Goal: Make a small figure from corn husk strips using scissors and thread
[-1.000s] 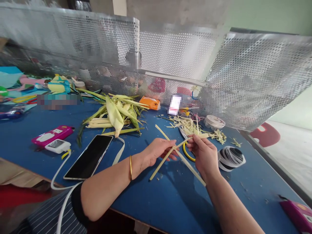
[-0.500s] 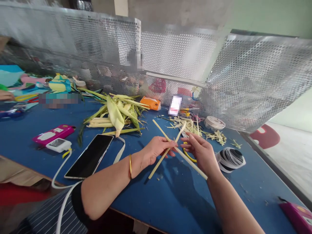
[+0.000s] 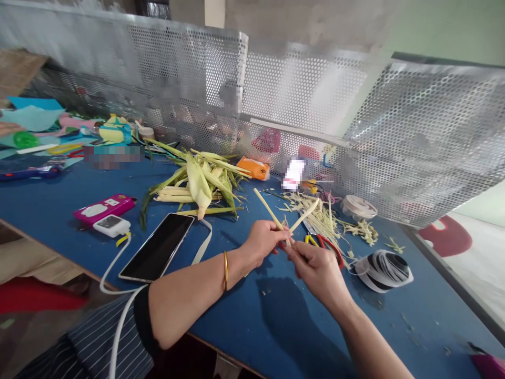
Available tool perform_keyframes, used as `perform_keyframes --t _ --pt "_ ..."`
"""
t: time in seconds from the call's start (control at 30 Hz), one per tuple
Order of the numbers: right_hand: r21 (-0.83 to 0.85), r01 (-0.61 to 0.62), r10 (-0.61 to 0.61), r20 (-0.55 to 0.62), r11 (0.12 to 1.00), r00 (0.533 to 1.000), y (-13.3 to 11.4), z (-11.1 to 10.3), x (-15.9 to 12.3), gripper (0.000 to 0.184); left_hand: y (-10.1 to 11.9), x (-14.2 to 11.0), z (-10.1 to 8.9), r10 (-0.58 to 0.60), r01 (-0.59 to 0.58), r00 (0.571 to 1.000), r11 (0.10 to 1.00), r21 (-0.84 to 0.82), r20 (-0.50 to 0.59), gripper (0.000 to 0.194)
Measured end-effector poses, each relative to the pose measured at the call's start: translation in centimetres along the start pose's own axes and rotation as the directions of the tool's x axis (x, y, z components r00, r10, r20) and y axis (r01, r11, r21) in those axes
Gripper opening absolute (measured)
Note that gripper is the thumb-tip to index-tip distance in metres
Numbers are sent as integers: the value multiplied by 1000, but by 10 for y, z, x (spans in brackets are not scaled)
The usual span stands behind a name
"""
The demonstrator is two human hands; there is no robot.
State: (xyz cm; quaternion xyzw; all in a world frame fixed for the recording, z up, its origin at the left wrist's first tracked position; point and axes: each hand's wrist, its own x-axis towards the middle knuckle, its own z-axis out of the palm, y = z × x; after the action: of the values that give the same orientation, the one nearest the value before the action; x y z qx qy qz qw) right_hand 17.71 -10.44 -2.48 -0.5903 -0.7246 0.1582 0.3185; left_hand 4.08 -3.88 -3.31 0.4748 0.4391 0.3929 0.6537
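My left hand [image 3: 266, 243] pinches crossed pale corn husk strips [image 3: 305, 216] where they meet. Two strip ends stick up in a V above the fingers. My right hand [image 3: 317, 266] is closed, its thumb and forefinger gripping the strips just below and right of that crossing, touching the left fingertips. The strips' lower ends are mostly hidden by my hands. Behind the right hand lie scissors [image 3: 333, 249] with red and yellow handles, partly covered. To its right sits a spool of black and white thread [image 3: 381, 271].
A heap of corn husks [image 3: 198, 184] lies mid-table, with an orange packet [image 3: 254, 168] behind it. Husk shreds [image 3: 311, 206] and a white roll [image 3: 358, 207] are at back right. A black phone [image 3: 158, 247] and magenta device [image 3: 104, 209] lie left. Another person's hand [image 3: 10, 128] shows far left.
My right hand, apart from the strips half a second ago, has moved down-left and closed on them beside my left fingers. The view has shifted left, and the red scissor handle shows.
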Motion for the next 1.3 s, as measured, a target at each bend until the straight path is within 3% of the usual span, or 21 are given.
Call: perform_keyframes --t 0.07,0.13,0.23,0.3,0.37,0.47,0.53,0.57,0.67,0.73,0.8,0.87,0.97,1.17,1.3 --pt "-53 19 -20 -8 998 1000 1 -3 0 49 1 -1 0 -4 4 1000 1000 21 16 8" --pt "-118 -15 0 -125 993 992 3 -9 0 48 6 -4 -1 -21 18 998 999 50 60 11" --pt "-153 -77 4 -429 985 903 6 -19 0 44 15 -13 0 -37 14 984 991 136 172 15" --pt "-143 -65 -15 -497 988 868 6 -21 1 40 18 -19 1 -52 -14 960 973 232 276 17" --pt "-111 -50 -2 -423 993 906 5 -19 4 35 16 -22 1 -45 -109 916 929 355 398 18" --pt "70 -75 87 -177 995 980 4 -12 7 35 8 -22 2 -49 -269 862 799 538 504 23" --pt "242 -97 129 -119 965 984 4 -10 8 36 2 -18 1 -73 -271 871 755 598 487 21" --pt "297 -91 142 -156 951 978 4 -10 7 37 0 -16 1 -75 -243 887 764 598 456 19" --pt "225 -27 118 -397 974 910 0 -13 2 33 0 -10 -1 -23 -143 949 860 490 316 16" --pt "45 43 -15 -491 998 871 -5 -14 -4 24 1 -6 -2 -5 -76 977 926 370 214 16" --pt "-166 162 -226 -514 973 828 -10 -12 -9 13 3 -5 -1 -21 -11 991 971 238 132 15" --pt "-352 276 -428 -492 894 758 -15 -10 -12 5 4 -4 1 -48 40 997 992 121 67 14" --pt "-516 346 -586 -428 783 688 -21 -7 -13 6 9 -4 1 -117 118 992 993 -24 43 18" --pt "-671 405 -619 -103 621 778 -21 0 -9 22 23 -4 -6 -258 287 957 917 -279 136 26" --pt "-687 425 -615 -41 590 788 -13 8 -5 27 23 -1 -8 -320 368 929 858 -358 186 24"
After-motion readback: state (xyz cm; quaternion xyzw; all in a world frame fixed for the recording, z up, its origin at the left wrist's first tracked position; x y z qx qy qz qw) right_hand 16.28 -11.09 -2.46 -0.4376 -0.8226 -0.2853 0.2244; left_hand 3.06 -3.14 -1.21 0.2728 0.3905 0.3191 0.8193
